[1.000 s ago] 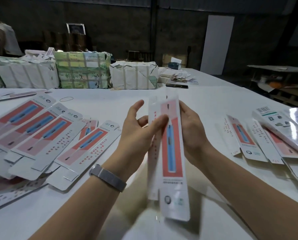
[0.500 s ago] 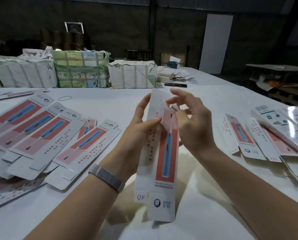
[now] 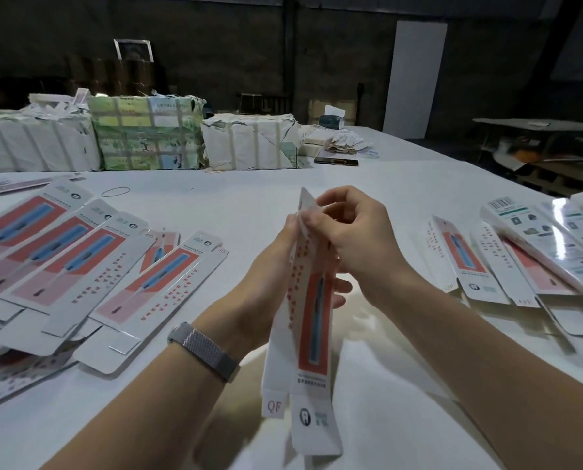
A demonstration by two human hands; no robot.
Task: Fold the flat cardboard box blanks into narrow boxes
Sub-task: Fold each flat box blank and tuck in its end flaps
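We hold the box blank (image 3: 312, 320) upright above the white table (image 3: 249, 205), our left hand (image 3: 266, 283) gripping its middle, our right hand (image 3: 358, 239) pinching its top flap with curled fingers.

a packing workshop or warehouse: a big white table (image 3: 215, 212) strewn with flat box blanks (image 3: 80, 266), strapped paper bundles (image 3: 249, 140) at its far edge, dark bare walls (image 3: 215, 45) behind.
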